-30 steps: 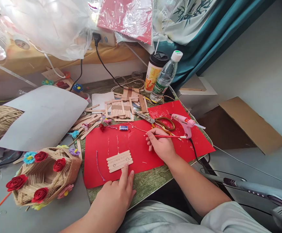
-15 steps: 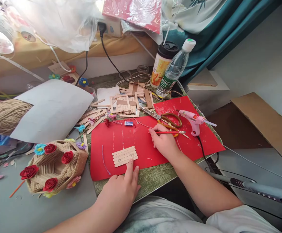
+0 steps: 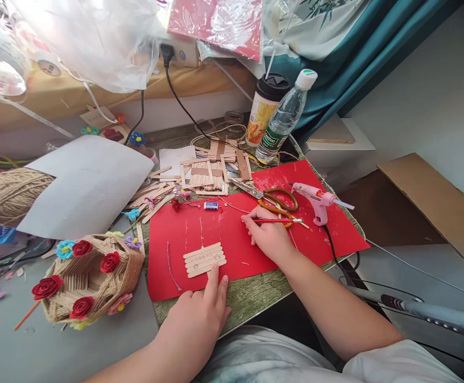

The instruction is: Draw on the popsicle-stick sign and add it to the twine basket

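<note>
A small panel of wooden craft sticks lies on the red sheet, with pencilled stars and faint marks on it. My left hand presses its outstretched index fingertip on the panel's lower right edge and holds nothing. In my right hand, resting on the sheet further right, is a red pencil, its eraser end pointing right. Its tip is hard to make out. Just beyond that hand lie scissors with brown handles. An eraser and a twisted purple cord are also on the sheet.
A pink glue gun stands at the right. Behind are piled craft sticks, a water bottle and a paper cup. At left are a twine basket with flowers, a white sheet and a twine ball.
The view has shifted very slightly. Both hands stay in nearly the same places, the left finger on the panel and the pencil in the right hand.
</note>
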`<state>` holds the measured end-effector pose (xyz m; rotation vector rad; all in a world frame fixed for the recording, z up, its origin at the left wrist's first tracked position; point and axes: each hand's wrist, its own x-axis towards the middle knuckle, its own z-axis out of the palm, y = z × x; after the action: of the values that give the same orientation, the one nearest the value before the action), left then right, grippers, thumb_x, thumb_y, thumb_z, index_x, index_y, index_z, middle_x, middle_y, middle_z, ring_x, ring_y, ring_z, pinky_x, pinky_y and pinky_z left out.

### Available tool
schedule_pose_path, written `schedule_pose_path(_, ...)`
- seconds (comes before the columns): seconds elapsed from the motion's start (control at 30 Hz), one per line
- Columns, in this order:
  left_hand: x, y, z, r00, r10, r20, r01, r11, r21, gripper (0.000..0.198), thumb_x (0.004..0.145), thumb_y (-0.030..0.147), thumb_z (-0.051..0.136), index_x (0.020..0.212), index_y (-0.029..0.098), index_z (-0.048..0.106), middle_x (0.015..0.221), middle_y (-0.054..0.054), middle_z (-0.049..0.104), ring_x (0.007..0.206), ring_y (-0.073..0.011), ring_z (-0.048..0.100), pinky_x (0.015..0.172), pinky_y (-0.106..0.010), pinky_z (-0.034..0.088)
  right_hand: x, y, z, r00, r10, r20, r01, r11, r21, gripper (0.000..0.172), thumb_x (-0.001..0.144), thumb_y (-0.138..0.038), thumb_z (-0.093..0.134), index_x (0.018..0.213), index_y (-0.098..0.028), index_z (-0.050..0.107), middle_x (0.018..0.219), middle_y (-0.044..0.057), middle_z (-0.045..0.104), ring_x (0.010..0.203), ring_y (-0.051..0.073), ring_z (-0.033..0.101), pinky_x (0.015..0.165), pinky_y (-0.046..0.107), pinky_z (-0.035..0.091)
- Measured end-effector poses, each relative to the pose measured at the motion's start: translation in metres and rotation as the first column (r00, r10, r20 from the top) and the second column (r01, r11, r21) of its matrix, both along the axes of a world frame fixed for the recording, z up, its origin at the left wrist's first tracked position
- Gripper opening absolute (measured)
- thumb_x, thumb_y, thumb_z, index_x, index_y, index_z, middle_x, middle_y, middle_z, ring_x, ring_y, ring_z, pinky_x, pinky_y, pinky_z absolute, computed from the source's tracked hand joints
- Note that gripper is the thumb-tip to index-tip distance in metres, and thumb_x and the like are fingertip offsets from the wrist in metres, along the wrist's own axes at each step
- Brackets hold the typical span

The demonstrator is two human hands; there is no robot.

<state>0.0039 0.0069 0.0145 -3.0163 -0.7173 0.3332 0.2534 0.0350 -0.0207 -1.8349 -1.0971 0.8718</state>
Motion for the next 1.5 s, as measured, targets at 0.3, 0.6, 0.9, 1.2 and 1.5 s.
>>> schedule_pose_path(0.3, -0.0019, -0.0006, -0.0014, 1.000, -0.003, 0.005, 0.003, 1.000, 0.021, 0.047, 0.099, 0.039, 0.048, 0.140, 0.023, 0.063, 0.150, -0.022, 0.053, 0.062, -0.0182, 0.071, 0.058, -0.035, 0.058, 0.0015, -0.0003, 0.0012, 1.000, 0.004, 0.008, -0.003, 1.000, -0.014, 0.035, 0.097, -0.056, 0.056, 0.082, -0.025, 0.056, 0.062, -0.005, 0.061, 0.043, 0.014, 0.059, 0.047, 0.027, 0.044)
schedule_pose_path(0.6, -0.0009, 0.0002, -0.0003, 1.000, 0.001, 0.007, -0.002, 1.000, 0.015, 0.047, 0.099, 0.039, 0.048, 0.140, 0.024, 0.063, 0.150, -0.022, 0.053, 0.060, -0.0178, 0.070, 0.058, -0.035, 0.058, 0.0014, 0.0002, 0.0012, 1.000, -0.006, -0.031, 0.006, 1.000, -0.005, 0.035, 0.096, -0.057, 0.057, 0.082, -0.025, 0.056, 0.062, -0.004, 0.060, 0.042, 0.014, 0.058, 0.045, 0.028, 0.043)
schedule_pose_path(0.9, -0.0004, 0.0000, -0.0006, 1.000, 0.000, 0.008, 0.000, 1.000, 0.018, 0.047, 0.097, 0.039, 0.050, 0.140, 0.024, 0.063, 0.151, -0.022, 0.053, 0.060, -0.0179, 0.070, 0.056, -0.036, 0.058, 0.0022, 0.0023, 0.0035, 0.999, 0.020, 0.048, -0.019, 1.000, -0.018, 0.034, 0.097, -0.055, 0.055, 0.081, -0.025, 0.056, 0.059, -0.003, 0.059, 0.045, 0.016, 0.056, 0.048, 0.029, 0.044)
schedule_pose_path(1.2, -0.0001, 0.0011, -0.0003, 1.000, -0.001, 0.005, 0.001, 1.000, 0.016, 0.046, 0.098, 0.039, 0.049, 0.140, 0.024, 0.063, 0.150, -0.023, 0.054, 0.057, -0.0165, 0.069, 0.055, -0.035, 0.058, 0.0036, 0.0033, 0.0065, 0.989, 0.030, 0.145, -0.028, 0.999, -0.015, 0.030, 0.098, -0.048, 0.053, 0.077, -0.026, 0.053, 0.058, -0.002, 0.058, 0.051, 0.018, 0.057, 0.050, 0.029, 0.041)
schedule_pose_path(1.5, -0.0010, -0.0002, -0.0008, 1.000, -0.001, -0.022, 0.001, 1.000, 0.023, 0.047, 0.098, 0.040, 0.047, 0.141, 0.027, 0.062, 0.151, -0.021, 0.054, 0.053, -0.0163, 0.067, 0.055, -0.036, 0.058, 0.0036, 0.0038, 0.0064, 0.982, 0.023, 0.186, -0.019, 1.000, -0.025, 0.030, 0.099, -0.046, 0.052, 0.076, -0.026, 0.051, 0.057, -0.002, 0.057, 0.051, 0.018, 0.056, 0.050, 0.029, 0.040)
